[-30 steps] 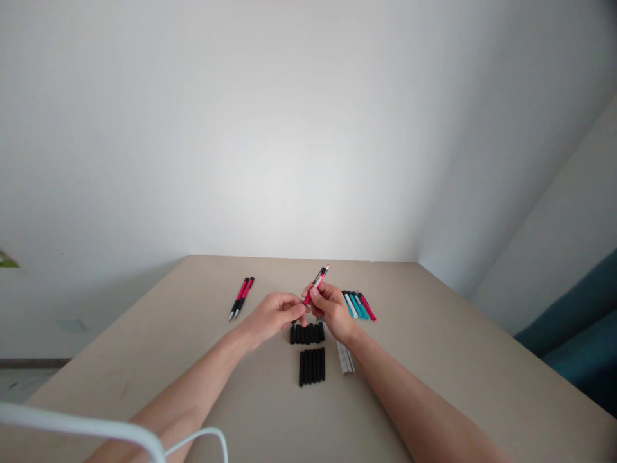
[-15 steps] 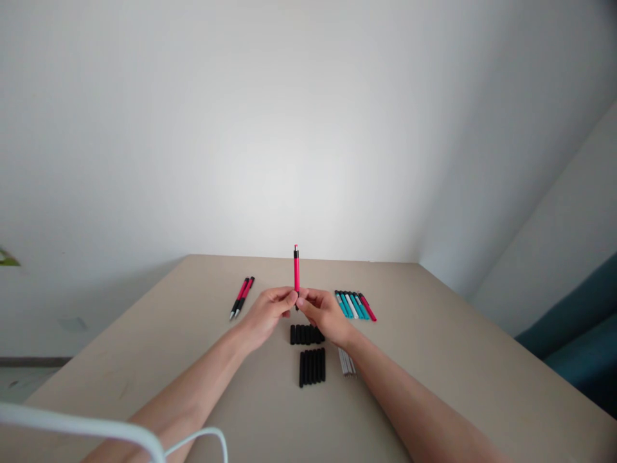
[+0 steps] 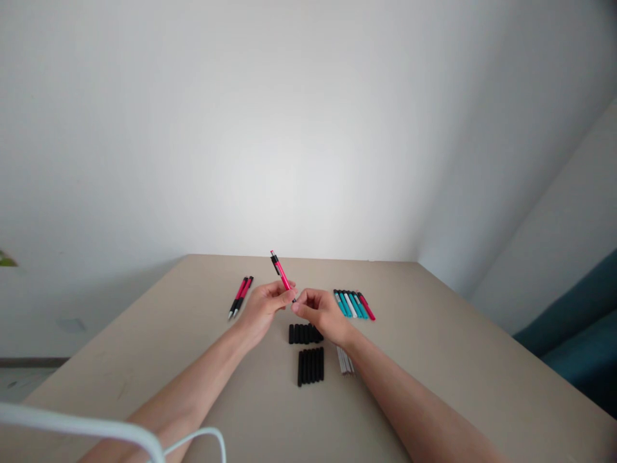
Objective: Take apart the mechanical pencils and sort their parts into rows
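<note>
Clock directions are taken from the pink pen. At 9 o'clock, two pens [image 3: 244,294] lie side by side on the table [image 3: 457,360]. My left hand [image 3: 263,308] pinches the pink pen [image 3: 283,275], raised and tilted toward 11. My right hand [image 3: 325,315] is narrowed at its dark lower end; I cannot tell whether it grips. Black sleeves [image 3: 311,366] lie at 5, rods [image 3: 345,363] at 4 and barrels [image 3: 349,305] at 3. I judge the step to be fitting the lower end; the next move calls for steady, aligned fingertips. The far edge runs across 12; I find room outside both forearms, at 8 and 4.
</note>
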`<control>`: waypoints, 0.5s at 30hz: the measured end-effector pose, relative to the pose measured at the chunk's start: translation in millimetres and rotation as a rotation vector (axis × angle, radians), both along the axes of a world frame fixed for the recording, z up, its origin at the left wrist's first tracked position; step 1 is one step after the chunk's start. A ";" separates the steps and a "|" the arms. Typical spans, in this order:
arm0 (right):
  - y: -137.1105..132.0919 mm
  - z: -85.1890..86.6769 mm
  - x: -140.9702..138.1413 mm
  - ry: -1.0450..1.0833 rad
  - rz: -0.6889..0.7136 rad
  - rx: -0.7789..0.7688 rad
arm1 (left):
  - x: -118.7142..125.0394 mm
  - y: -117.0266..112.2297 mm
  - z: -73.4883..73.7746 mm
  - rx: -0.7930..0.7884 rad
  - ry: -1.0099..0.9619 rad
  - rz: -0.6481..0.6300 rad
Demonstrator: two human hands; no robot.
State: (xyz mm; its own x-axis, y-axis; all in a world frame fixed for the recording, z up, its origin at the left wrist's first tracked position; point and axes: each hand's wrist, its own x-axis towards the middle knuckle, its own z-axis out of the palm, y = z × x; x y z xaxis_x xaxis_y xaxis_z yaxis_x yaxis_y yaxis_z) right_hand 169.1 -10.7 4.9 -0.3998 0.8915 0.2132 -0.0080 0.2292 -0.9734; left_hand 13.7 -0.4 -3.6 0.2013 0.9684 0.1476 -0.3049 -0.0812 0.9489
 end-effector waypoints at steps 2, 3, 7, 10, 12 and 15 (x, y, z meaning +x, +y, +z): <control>-0.2 0.1 0.9 -0.010 0.009 0.009 | -0.4 -0.5 0.4 0.005 0.015 0.000; -0.5 0.4 1.6 -0.022 0.026 0.019 | -0.6 -0.8 0.7 0.008 0.021 -0.012; -1.2 1.6 3.6 -0.071 0.080 0.054 | -1.4 -1.0 1.0 0.017 0.035 -0.081; 0.2 0.0 2.9 -0.062 0.031 0.017 | -1.6 -0.2 0.9 0.020 0.053 -0.046; 1.5 -2.1 1.9 -0.060 0.001 -0.016 | -1.4 0.0 1.0 0.016 0.062 -0.024; 2.1 -3.7 1.2 -0.059 -0.025 -0.041 | -1.0 -0.6 1.5 0.020 0.059 -0.021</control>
